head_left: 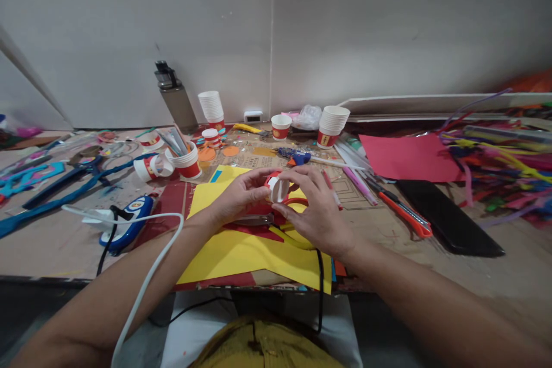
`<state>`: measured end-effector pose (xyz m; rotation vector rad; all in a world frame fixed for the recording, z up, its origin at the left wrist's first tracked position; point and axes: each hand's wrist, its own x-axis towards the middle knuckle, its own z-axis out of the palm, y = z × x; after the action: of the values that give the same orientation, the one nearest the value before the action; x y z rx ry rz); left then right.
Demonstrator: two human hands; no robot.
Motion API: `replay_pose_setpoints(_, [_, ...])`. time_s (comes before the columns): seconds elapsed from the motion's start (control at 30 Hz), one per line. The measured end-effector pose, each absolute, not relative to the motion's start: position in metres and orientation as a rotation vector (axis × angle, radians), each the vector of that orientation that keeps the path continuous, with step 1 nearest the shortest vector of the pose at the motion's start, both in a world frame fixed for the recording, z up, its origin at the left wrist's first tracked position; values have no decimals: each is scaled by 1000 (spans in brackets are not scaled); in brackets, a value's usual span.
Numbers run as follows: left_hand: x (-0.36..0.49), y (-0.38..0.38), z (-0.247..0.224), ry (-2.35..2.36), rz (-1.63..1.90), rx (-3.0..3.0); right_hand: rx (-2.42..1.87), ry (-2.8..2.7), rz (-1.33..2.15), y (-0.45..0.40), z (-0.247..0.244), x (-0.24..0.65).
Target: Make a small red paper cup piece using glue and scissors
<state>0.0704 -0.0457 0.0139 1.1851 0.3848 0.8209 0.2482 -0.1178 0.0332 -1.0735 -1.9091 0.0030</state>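
Observation:
A small red-and-white paper cup [280, 188] is held between my two hands, tipped on its side with its white opening toward the right. My left hand [244, 194] closes its fingers and thumb on the cup's left side. On the other side, my right hand [317, 210] pinches the rim between thumb and fingers. Beneath the hands lie scissors with yellow and red handles [297, 240], partly hidden. They rest on sheets of yellow paper [219, 259], with some red paper underneath.
Stacked paper cups [334, 122] stand near the wall, beside a single cup [281, 126]. A blue glue gun [297, 156] lies ahead. Rightward are a red cutter [405, 214], a black phone [448, 218] and pipe cleaners [509, 172]; leftward, a blue power strip [131, 223] with cables.

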Motion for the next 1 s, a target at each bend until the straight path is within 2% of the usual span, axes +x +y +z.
replay_pose_setpoints(0.47, [70,-45,12,388,774,1166,-1093,-1913,10,-118,34,248])
replay_pose_setpoints(1.0, [84,-66,18,624,875,1513,-1205,-1860,-78,-114,26,247])
